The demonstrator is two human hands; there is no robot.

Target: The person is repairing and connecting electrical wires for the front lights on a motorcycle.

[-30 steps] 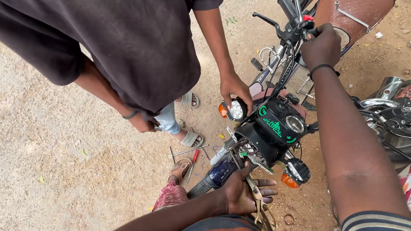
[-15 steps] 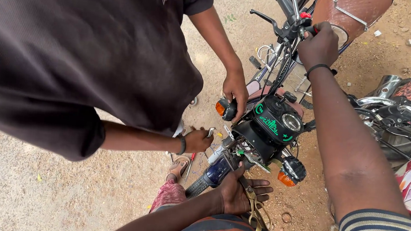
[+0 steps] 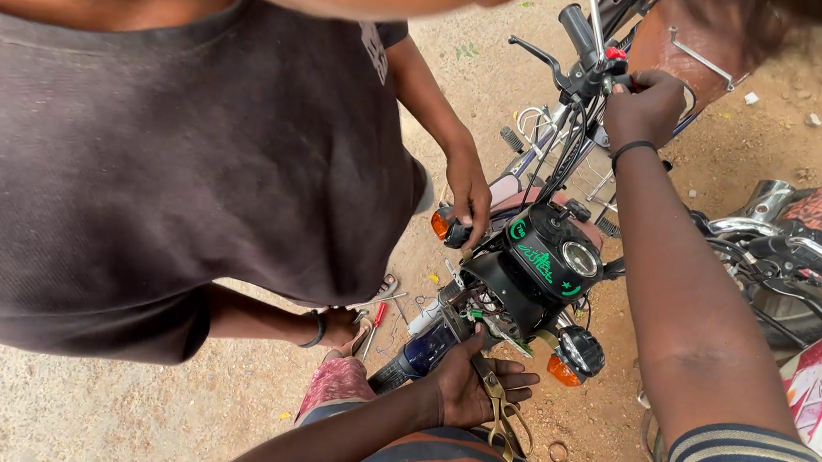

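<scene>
Right hand (image 3: 647, 105) is closed around the handlebar (image 3: 589, 52). Left hand (image 3: 476, 388) grips scissors (image 3: 504, 416) beneath the opened headlamp housing (image 3: 538, 263); wiring remains exposed, reassembly outstanding.

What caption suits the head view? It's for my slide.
Left hand holds scissors under motorcycle headlight; right hand grips handlebar.

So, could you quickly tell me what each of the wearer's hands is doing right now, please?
Left hand: holding scissors under the headlight assembly.
Right hand: closed around the motorcycle handlebar.
</scene>
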